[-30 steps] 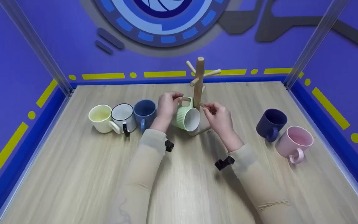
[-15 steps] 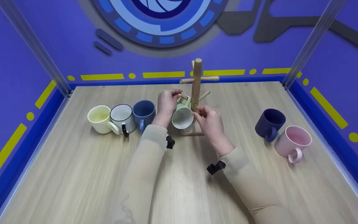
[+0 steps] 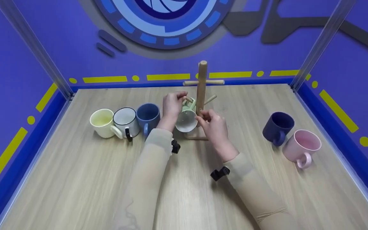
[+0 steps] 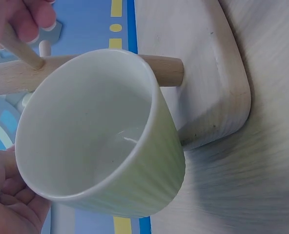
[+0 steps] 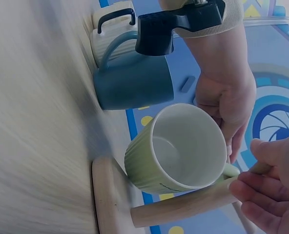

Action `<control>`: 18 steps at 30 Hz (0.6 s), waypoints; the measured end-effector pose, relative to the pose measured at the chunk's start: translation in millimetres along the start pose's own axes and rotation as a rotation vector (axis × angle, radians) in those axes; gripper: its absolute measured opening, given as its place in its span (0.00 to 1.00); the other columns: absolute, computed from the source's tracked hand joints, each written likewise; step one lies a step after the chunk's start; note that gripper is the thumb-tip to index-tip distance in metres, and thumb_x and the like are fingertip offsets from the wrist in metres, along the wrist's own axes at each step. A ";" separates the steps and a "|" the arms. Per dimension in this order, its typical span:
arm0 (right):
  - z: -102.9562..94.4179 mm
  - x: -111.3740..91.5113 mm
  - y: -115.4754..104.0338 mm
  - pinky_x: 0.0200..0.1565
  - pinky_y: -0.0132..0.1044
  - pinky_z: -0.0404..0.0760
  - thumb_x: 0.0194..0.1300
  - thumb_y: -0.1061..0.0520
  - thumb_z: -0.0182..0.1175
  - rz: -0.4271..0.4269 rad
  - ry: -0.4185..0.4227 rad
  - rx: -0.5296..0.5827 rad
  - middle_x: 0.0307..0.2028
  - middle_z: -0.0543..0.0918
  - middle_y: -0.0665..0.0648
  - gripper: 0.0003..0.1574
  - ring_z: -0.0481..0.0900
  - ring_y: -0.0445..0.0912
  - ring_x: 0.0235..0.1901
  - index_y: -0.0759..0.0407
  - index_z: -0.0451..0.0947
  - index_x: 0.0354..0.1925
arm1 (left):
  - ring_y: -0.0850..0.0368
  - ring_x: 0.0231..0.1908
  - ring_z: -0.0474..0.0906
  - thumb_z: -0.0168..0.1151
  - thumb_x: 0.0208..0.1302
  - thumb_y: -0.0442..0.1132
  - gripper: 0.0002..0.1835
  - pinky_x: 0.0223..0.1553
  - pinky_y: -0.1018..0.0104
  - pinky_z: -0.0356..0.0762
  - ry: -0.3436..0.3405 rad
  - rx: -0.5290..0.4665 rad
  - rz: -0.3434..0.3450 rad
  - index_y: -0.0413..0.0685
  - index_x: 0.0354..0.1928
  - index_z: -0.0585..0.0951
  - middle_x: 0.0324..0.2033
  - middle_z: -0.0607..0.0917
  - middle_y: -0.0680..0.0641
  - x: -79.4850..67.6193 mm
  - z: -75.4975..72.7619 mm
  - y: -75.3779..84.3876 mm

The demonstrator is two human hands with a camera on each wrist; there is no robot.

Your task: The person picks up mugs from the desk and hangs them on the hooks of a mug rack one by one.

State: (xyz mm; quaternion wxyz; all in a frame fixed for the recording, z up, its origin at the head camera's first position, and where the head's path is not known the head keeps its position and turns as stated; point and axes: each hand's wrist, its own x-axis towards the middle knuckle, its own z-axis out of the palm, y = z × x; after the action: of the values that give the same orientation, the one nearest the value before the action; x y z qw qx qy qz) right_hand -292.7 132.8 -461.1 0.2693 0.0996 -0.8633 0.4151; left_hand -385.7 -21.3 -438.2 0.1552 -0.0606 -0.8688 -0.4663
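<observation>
A wooden mug tree stands at the middle back of the table. On one of its lower left pegs a ribbed light-green mug hangs by its handle, its mouth facing the front. My left hand pinches that peg's end beside the handle; in the left wrist view its fingers are partly hidden behind the mug. My right hand pinches another lower peg, which points toward the front. The right wrist view shows this peg between the right thumb and fingers, with the mug's mouth close by.
Left of the tree stand a pale-yellow mug, a white mug with black rim and a blue mug, the last close to my left wrist. A dark-navy mug and a pink mug stand at the right.
The mug tree has turned, its front side swinging left, and the green mug's mouth has swung left toward the front. My right hand has moved left and slightly down with its peg; the left hand barely moved.
</observation>
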 end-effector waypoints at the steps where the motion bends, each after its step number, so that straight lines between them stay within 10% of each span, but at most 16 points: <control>1: -0.2 -0.3 0.1 0.38 0.47 0.86 0.63 0.59 0.73 0.003 0.001 0.002 0.33 0.89 0.61 0.13 0.87 0.50 0.32 0.67 0.85 0.41 | 0.49 0.55 0.87 0.67 0.67 0.33 0.11 0.60 0.59 0.82 0.003 -0.001 0.003 0.43 0.49 0.90 0.48 0.91 0.44 -0.4 0.4 0.5; 9: -2.5 -1.2 4.5 0.41 0.52 0.88 0.62 0.60 0.73 -0.035 0.006 0.031 0.34 0.89 0.62 0.14 0.89 0.54 0.35 0.68 0.84 0.42 | 0.49 0.53 0.88 0.65 0.70 0.31 0.12 0.57 0.60 0.84 -0.002 -0.006 -0.002 0.43 0.51 0.89 0.48 0.91 0.43 -3.3 2.6 4.4; 18: -19.2 -3.5 13.8 0.55 0.56 0.83 0.65 0.58 0.71 -0.062 -0.173 0.046 0.46 0.90 0.61 0.22 0.88 0.55 0.47 0.65 0.82 0.56 | 0.46 0.56 0.86 0.60 0.74 0.33 0.14 0.59 0.55 0.83 -0.012 0.068 -0.018 0.43 0.57 0.86 0.52 0.90 0.43 -10.4 1.6 11.2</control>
State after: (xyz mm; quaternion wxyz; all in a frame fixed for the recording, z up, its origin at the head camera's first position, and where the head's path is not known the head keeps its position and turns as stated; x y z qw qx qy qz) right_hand -287.9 156.2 -462.3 0.2041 0.1681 -0.8699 0.4163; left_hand -373.4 -13.4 -433.5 0.1480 -0.0504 -0.8855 -0.4376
